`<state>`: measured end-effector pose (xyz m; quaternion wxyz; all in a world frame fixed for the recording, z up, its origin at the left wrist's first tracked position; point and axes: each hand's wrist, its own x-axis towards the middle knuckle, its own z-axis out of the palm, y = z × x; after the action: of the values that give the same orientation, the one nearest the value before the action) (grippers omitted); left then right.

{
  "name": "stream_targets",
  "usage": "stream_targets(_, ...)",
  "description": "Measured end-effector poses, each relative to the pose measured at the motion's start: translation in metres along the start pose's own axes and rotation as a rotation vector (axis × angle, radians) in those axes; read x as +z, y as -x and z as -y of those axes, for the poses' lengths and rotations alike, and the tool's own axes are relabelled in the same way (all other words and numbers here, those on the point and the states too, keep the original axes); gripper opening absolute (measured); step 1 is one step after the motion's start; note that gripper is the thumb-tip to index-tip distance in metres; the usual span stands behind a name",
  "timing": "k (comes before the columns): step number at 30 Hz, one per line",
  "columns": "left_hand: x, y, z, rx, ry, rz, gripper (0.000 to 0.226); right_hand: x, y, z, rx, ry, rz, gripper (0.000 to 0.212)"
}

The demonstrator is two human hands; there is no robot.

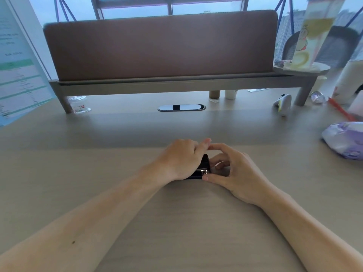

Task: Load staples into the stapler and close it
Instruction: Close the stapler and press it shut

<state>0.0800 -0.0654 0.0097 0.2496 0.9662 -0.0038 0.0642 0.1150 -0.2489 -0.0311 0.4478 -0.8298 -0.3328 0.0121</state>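
Note:
A small black stapler [203, 166] with a shiny metal part lies on the pale wooden desk [117, 173] in the middle of the view. My left hand [179, 160] covers it from the left and above, fingers wrapped over its top. From the right, my right hand [233, 169] comes in, its thumb on the stapler's near end and its index fingertip meeting my left fingertips above it. Most of the stapler is hidden by both hands. I cannot make out any staples.
A brown partition on a grey riser [161, 48] spans the back of the desk. A clear plastic cup [78, 105] stands at back left, a cable grommet [181, 107] at centre back. A purple wipes pack [345, 140], a white device [283, 104] and a red pen [339, 109] lie at right.

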Motion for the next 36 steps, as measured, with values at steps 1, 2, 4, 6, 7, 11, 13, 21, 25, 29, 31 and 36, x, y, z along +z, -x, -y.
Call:
stream_targets(1,-0.005,0.003,0.002,0.024,0.058,-0.062,0.056,0.000,0.001,0.001,0.001,0.058,-0.007,0.065)
stream_targets(2,-0.011,0.008,0.005,0.046,0.106,-0.112,0.049,0.000,0.002,0.002,0.008,0.124,-0.023,0.065)
stream_targets(4,-0.023,0.021,0.015,0.096,0.143,-0.116,0.037,-0.003,0.006,0.007,0.035,0.244,-0.034,0.075)
stream_targets(6,-0.032,0.036,0.030,0.151,0.084,-0.042,0.032,-0.007,0.010,0.011,0.065,0.406,0.062,0.098)
stream_targets(7,-0.034,0.044,0.038,0.166,0.047,-0.004,0.034,-0.009,0.011,0.012,0.088,0.489,0.138,0.110)
stream_targets(11,-0.031,0.060,0.056,0.201,0.032,-0.011,0.037,-0.010,0.014,0.012,0.122,0.648,0.290,0.131)
stream_targets(13,-0.030,0.061,0.057,0.201,0.039,-0.033,0.034,-0.008,0.013,0.012,0.109,0.666,0.287,0.131)
stream_targets(21,-0.041,0.004,0.073,0.015,0.071,-0.259,0.031,-0.006,0.011,0.009,0.107,0.685,0.278,0.127)
stream_targets(25,-0.038,-0.051,0.090,-0.042,0.005,-0.298,0.027,-0.006,0.009,0.005,0.105,0.705,0.278,0.120)
stream_targets(29,-0.028,-0.090,0.100,-0.107,-0.044,-0.300,0.025,-0.006,0.006,0.004,0.104,0.712,0.285,0.129)
stream_targets(31,-0.023,-0.102,0.103,-0.120,-0.063,-0.308,0.027,-0.007,0.005,0.004,0.104,0.715,0.292,0.129)
stream_targets(36,-0.016,-0.116,0.106,-0.155,-0.052,-0.338,0.028,-0.007,0.004,0.004,0.106,0.697,0.303,0.124)
